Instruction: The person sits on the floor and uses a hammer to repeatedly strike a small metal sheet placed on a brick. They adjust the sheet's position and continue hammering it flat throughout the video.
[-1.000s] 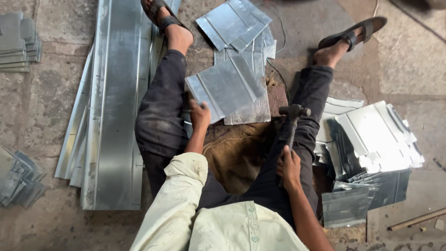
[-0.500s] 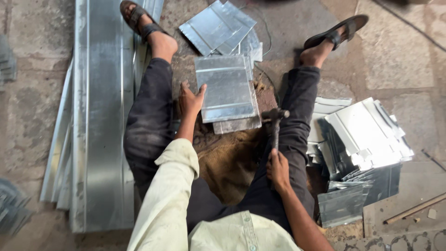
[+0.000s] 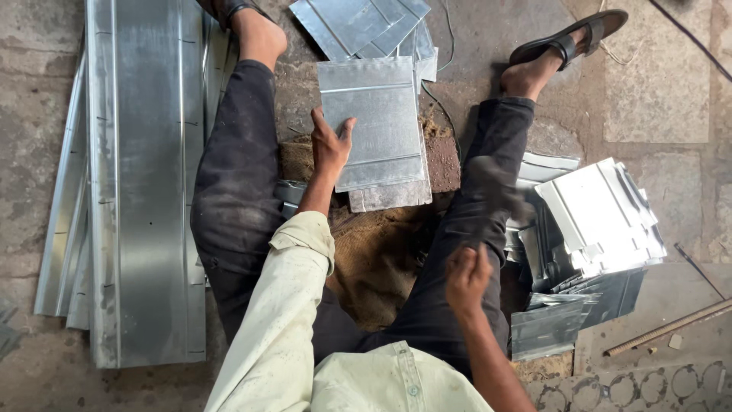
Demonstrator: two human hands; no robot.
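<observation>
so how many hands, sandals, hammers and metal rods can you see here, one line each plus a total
hands: 2, left hand on the flat metal sheet, right hand gripping the hammer
sandals: 2, one at top right, one cut off at the top edge
hammers: 1, blurred
metal rods: 1
total: 6

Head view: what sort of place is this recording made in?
Probably a small sheet-metal workshop, worked on the floor. Long metal strips lie on the stone floor, folded metal pieces are stacked nearby, and the left hand steadies a metal sheet.
</observation>
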